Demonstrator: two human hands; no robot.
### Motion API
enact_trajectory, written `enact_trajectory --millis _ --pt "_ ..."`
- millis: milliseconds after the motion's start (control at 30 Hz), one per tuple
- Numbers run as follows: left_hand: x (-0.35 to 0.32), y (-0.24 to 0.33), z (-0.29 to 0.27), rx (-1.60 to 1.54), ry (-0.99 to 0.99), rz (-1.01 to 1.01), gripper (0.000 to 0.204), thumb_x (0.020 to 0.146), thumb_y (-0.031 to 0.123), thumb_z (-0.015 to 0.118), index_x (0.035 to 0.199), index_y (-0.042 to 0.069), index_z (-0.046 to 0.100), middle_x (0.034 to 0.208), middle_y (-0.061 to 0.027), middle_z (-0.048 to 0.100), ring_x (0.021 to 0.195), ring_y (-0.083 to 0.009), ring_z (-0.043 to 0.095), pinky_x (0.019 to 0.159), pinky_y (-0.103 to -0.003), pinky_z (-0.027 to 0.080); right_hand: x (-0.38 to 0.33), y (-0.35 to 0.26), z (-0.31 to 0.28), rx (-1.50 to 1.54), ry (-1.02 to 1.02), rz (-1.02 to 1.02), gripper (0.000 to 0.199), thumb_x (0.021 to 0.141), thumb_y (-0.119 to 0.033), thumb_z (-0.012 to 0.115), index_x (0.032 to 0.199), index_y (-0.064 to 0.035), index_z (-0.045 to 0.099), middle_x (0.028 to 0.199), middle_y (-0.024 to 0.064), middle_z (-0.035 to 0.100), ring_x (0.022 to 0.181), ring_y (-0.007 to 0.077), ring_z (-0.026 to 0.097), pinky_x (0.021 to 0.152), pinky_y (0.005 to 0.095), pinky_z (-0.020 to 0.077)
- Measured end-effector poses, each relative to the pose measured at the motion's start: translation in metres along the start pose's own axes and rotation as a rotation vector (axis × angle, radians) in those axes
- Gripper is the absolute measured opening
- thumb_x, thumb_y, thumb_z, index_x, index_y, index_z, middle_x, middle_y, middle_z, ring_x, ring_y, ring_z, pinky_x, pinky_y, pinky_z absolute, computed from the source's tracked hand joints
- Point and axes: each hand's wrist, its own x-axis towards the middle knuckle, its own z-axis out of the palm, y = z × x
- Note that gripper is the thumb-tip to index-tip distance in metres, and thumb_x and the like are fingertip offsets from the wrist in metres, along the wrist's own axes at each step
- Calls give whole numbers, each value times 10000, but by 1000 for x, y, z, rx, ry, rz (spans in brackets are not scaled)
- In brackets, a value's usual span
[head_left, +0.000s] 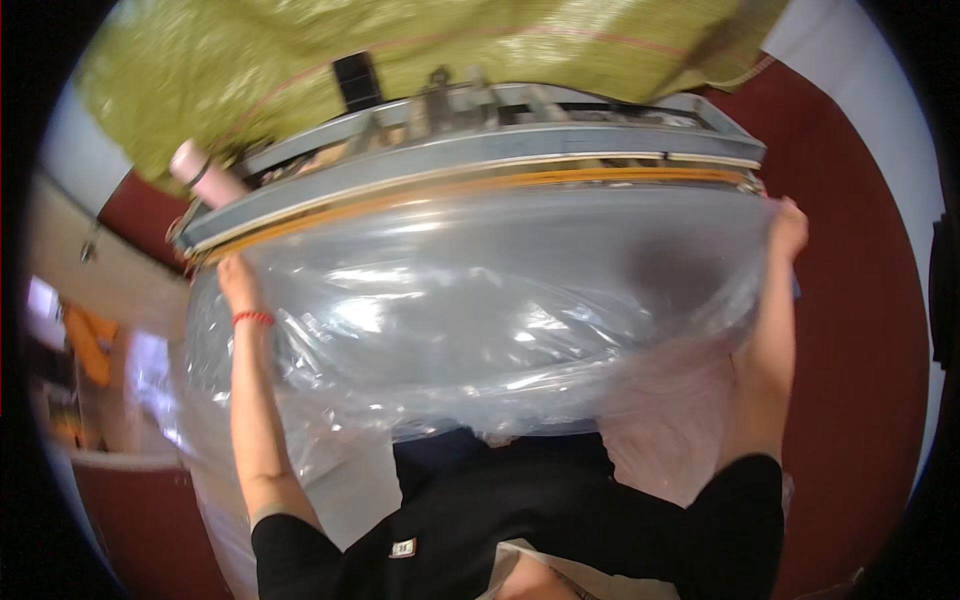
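Observation:
A wide clear plastic sheet (470, 270) stretches between my two hands and hangs in shiny folds down toward my body. My left hand (237, 280), with a red bead bracelet (252, 318) at the wrist, grips its far left corner. At its far right corner my right hand (789, 230) is closed on the same plastic. The sheet's far edge lies along an orange strip (560, 178) on the front of a long grey metal machine (470, 150). Both arms are spread wide, and the fingertips are partly hidden.
A pink bottle (208, 175) stands at the machine's left end. Behind the machine hangs a yellow-green woven sheet (560, 45), with a black flat object (357, 82) before it. Dark red floor (850, 330) shows on the right. Orange material (90, 340) is at far left.

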Motion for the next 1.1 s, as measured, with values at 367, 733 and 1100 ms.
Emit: enact_trajectory --millis 367,733,1100 --pt "46 -57 39 -200 -61 -21 153 824 122 545 698 94 464 662 55 445 602 -31 375 548 -162 319 -14 -11 118 707 9 237 166 791 -162 590 718 -25 530 582 -5 498 554 65 439 533 204 375" --pt "26 -23 46 -508 14 -190 144 807 146 563 765 72 448 675 -7 485 592 -93 449 545 -244 421 -6 -12 98 803 95 450 107 799 -118 526 832 -31 474 722 77 546 473 151 510 401 264 426" --pt "-19 60 -19 -355 -230 153 69 814 20 477 797 77 443 701 14 477 624 -56 454 593 -188 387 -120 -270 22 651 -73 -586 178 748 -128 589 891 -34 542 928 105 536 910 269 490 830 357 368"
